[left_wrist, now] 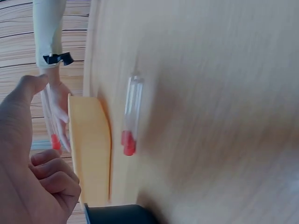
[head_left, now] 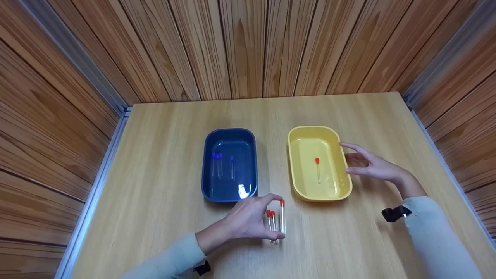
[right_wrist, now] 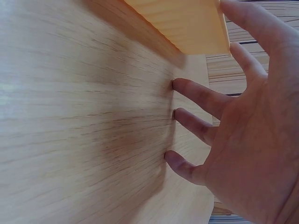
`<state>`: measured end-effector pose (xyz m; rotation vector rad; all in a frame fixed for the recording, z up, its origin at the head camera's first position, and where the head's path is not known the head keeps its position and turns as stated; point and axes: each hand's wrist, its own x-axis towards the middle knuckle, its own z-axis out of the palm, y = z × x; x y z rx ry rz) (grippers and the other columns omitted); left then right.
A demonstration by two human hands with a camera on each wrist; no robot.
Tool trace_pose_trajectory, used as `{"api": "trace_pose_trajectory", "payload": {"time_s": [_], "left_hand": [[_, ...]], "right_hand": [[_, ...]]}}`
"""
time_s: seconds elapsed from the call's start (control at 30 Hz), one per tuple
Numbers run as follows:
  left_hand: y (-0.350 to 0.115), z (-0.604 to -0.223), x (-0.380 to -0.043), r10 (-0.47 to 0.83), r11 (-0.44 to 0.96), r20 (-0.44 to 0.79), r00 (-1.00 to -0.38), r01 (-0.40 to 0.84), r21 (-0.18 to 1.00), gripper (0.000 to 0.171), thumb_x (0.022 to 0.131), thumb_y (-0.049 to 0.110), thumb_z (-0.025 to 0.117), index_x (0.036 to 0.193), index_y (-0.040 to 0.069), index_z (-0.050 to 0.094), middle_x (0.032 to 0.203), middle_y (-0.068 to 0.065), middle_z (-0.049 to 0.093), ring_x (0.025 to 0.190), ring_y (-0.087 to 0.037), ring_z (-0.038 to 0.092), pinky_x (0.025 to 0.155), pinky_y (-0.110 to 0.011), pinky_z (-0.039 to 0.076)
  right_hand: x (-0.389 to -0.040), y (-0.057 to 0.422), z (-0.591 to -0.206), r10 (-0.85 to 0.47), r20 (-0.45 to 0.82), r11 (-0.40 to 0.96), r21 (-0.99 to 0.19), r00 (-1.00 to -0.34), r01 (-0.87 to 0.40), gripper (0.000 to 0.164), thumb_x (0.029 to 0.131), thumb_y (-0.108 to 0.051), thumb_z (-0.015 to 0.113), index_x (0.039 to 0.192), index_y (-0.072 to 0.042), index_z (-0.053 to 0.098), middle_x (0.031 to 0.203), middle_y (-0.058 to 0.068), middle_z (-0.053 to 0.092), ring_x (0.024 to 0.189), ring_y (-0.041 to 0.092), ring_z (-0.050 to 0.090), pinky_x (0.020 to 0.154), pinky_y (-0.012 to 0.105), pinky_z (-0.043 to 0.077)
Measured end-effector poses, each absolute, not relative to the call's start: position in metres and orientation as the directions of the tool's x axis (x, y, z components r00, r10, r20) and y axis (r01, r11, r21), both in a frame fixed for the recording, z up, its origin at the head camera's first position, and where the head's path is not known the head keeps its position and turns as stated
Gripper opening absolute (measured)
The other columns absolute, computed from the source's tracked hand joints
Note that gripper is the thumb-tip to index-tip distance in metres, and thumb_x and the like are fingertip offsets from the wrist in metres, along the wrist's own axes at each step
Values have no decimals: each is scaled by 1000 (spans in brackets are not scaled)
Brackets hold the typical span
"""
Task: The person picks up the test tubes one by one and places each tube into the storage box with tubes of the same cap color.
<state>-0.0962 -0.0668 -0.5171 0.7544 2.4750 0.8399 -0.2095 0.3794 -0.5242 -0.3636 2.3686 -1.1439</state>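
Observation:
My left hand (head_left: 248, 217) pinches a clear test tube with a red cap (head_left: 282, 217) between thumb and index finger, its other fingers curled in the left wrist view. Just beyond it, two more red-capped tubes (left_wrist: 132, 105) lie side by side on the table. My right hand (head_left: 374, 166) is at the right side of a yellow tray (head_left: 348, 182), fingers spread and fairly straight. In the right wrist view, its thumb and index fingertips are at the tray's rim, the other fingertips down by the table. One red-capped tube (head_left: 318, 170) lies inside the yellow tray.
Left of the yellow tray stands a dark blue tray (head_left: 229, 131) holding three blue-capped tubes (head_left: 219, 164). A wood-plank wall (head_left: 248, 50) closes off the back of the table, with more panels on both sides.

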Motion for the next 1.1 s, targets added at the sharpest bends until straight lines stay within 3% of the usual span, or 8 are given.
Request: {"api": "trace_pose_trajectory", "payload": {"time_s": [0.23,0.5,0.8,1.1], "left_hand": [[-60,-509,-104,592,660,-152,-791,368,655,88,86,66,90,159,29,59,72,9,50,63,-7,45,59,-21,32],[-48,-496,-116,568,654,-77,-819,393,646,88,86,65,91,159,24,60,69,10,48,61,-7,44,59,-20,30],[-35,-478,-133,552,651,-142,-822,318,689,87,88,62,92,160,25,59,81,6,59,75,-9,54,64,-20,38],[-19,-470,-147,523,654,-152,-839,280,703,89,89,60,91,162,22,57,84,3,60,78,-11,56,66,-21,38]], "right_hand": [[-213,378,-526,-437,-320,601,-799,-841,-8,102,102,-25,82,181,-27,18,185,27,26,168,59,29,125,94,14],[-213,379,-527,-445,-311,595,-804,-839,-18,105,101,-22,85,181,-24,18,188,25,19,169,60,27,126,93,16],[-211,380,-525,-447,-306,606,-795,-840,-33,105,102,-24,83,181,-25,15,187,27,21,168,61,29,125,92,19],[-212,379,-526,-453,-296,597,-802,-841,-39,103,102,-22,83,181,-23,17,187,27,19,167,61,31,124,93,19]]}}
